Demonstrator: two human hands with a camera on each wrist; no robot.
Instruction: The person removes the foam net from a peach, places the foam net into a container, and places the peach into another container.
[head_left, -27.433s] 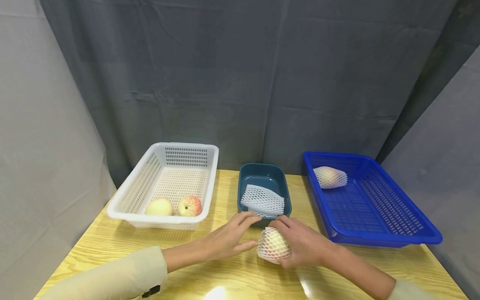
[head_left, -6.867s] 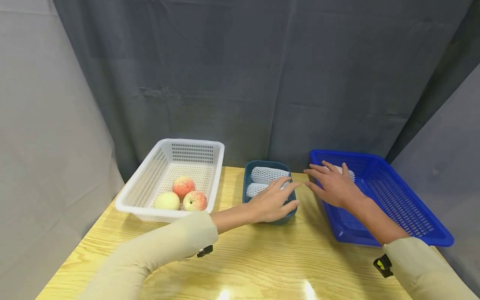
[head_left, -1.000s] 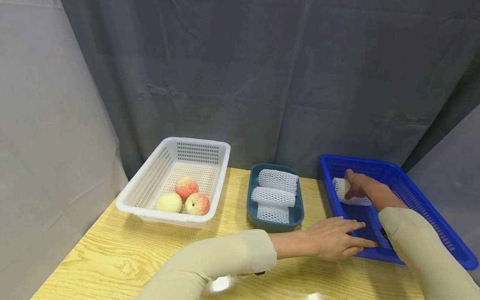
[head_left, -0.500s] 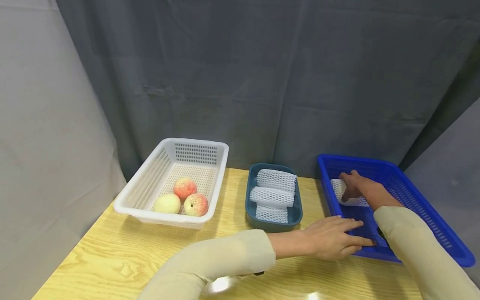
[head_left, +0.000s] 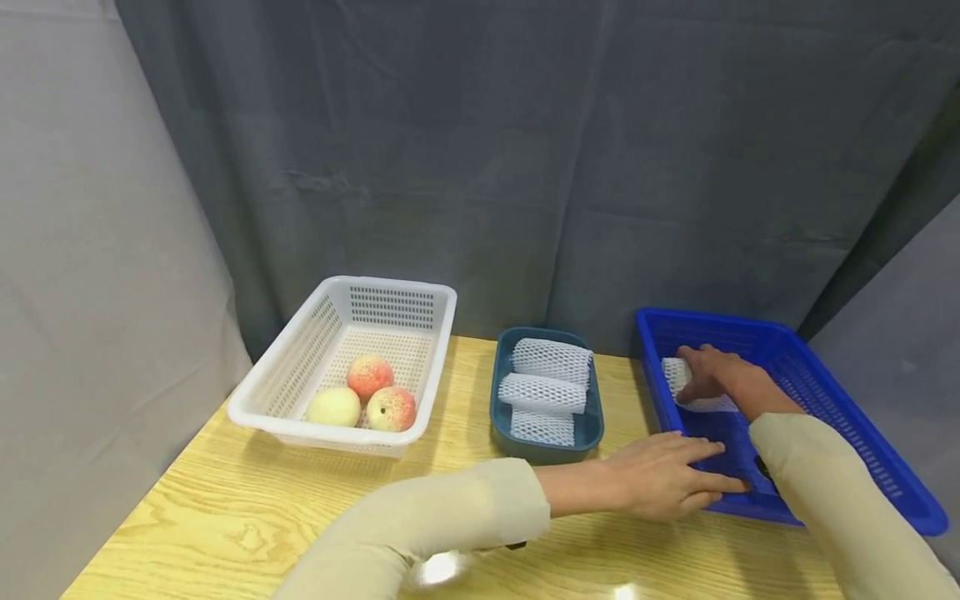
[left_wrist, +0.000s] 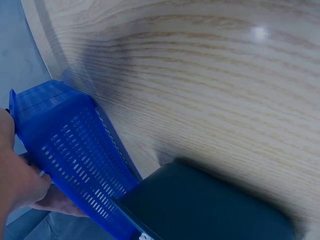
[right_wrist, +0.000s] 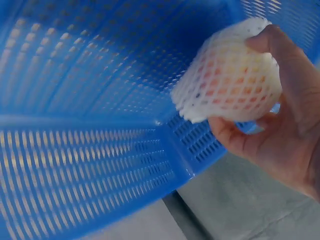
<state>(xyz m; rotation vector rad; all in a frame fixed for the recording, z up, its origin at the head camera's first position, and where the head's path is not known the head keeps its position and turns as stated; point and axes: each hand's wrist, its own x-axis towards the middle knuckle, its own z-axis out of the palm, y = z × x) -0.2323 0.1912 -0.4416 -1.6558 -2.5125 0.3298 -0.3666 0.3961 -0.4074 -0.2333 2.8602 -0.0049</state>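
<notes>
In the head view my right hand (head_left: 708,372) reaches into the blue basket (head_left: 720,430) and grips a peach in a white foam net (head_left: 677,377). The right wrist view shows thumb and fingers around the netted peach (right_wrist: 232,80), red and yellow skin showing through the mesh. My left hand (head_left: 660,477) rests on the blue basket's near left corner, fingers stretched over the rim. From the left wrist view, the left hand (left_wrist: 22,182) is partly cut off by the frame. Between the baskets, a teal bin (head_left: 546,454) holds several white foam nets (head_left: 543,393).
A white basket (head_left: 247,414) on the left holds two red-flecked peaches (head_left: 392,408) and a pale yellow one (head_left: 333,407). All containers stand on a wooden table (head_left: 225,517). Grey curtains (head_left: 420,167) hang close behind and at the sides.
Since about seven seconds ago, my left hand has moved from over the teal bin onto the blue basket's rim. My right hand has reached down to the netted peach. The last second shows almost no movement.
</notes>
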